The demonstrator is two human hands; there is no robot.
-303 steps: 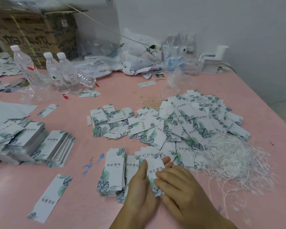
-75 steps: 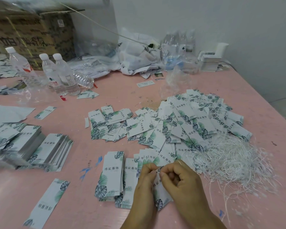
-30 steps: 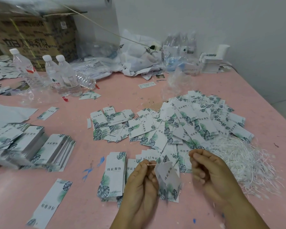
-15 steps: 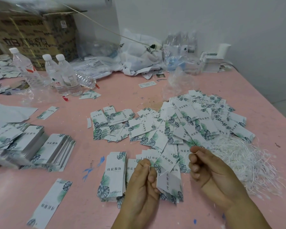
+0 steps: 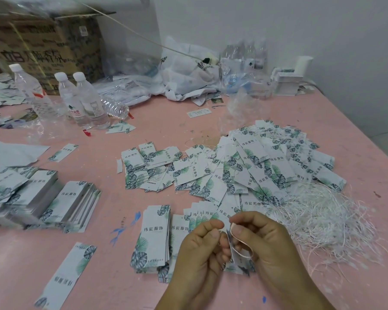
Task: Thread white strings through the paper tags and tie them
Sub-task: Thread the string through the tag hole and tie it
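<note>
My left hand [image 5: 199, 249] and my right hand [image 5: 264, 240] meet near the table's front edge. Between them hangs a small bundle of leaf-printed paper tags [image 5: 239, 261]. A white string [image 5: 241, 243] loops from my right thumb and forefinger down across the tags. My left thumb and forefinger pinch the string's other end at the tags' top. A tangle of loose white strings [image 5: 323, 218] lies just right of my hands. A wide heap of tags [image 5: 255, 166] spreads behind them, and a neat stack of tags [image 5: 154, 236] sits left of my left hand.
The pink table [image 5: 166, 121] carries boxed tag stacks [image 5: 43, 200] at the left, a single long tag [image 5: 65, 276] front left, water bottles [image 5: 81, 99], a cardboard box [image 5: 43, 45], plastic bags [image 5: 188, 77] and a white device [image 5: 291, 79] along the back wall.
My right hand, drawn out to the right a second ago, has come back in to meet my left hand. The string now forms a loop over the tags.
</note>
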